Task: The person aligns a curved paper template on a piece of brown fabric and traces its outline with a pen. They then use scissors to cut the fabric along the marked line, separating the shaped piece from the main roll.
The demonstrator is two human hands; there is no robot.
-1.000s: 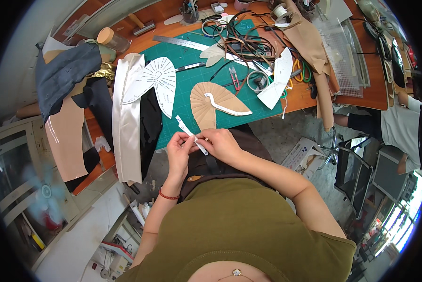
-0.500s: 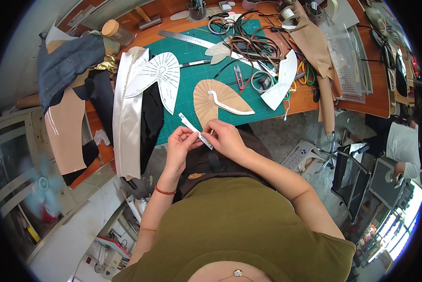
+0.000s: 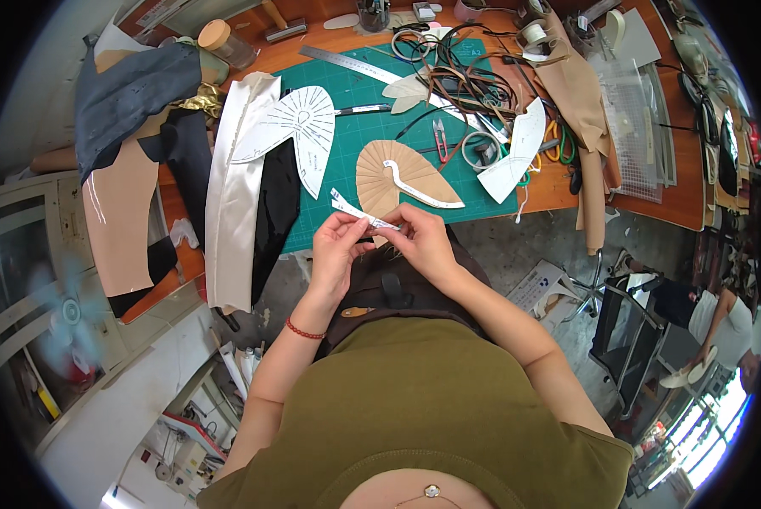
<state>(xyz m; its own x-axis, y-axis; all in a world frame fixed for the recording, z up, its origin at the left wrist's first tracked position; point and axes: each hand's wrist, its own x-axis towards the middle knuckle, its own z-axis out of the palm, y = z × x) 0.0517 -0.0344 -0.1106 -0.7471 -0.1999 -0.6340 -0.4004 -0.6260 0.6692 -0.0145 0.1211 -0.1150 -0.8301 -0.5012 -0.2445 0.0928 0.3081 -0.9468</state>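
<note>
Between my two hands runs a narrow white marked strip (image 3: pixel 357 210), its far left end sticking out free and looking forked. My left hand (image 3: pixel 338 246) pinches the strip near its middle. My right hand (image 3: pixel 429 244) grips its other end, which the fingers partly cover. Just beyond them lies a tan pleated fan-shaped piece (image 3: pixel 374 174) on the green cutting mat (image 3: pixel 340 153), its lower tip reaching down behind my fingers. On that piece rests a curved white strip (image 3: pixel 421 192). To its left is a white pattern piece (image 3: pixel 313 161) with radiating black lines.
Snips (image 3: pixel 441 140), a tape roll (image 3: pixel 482 150), a steel ruler (image 3: pixel 346 65) and tangled cords (image 3: pixel 474 85) crowd the mat. Rolled tan leather (image 3: pixel 594 195) overhangs the right edge; cream fabric (image 3: pixel 235 212) hangs at left. A person (image 3: pixel 724 322) holding a pale shoe is at far right.
The held strip has swung to a flatter angle, and my hands have shifted slightly right. My view has shifted a little. The person at far right shows more fully.
</note>
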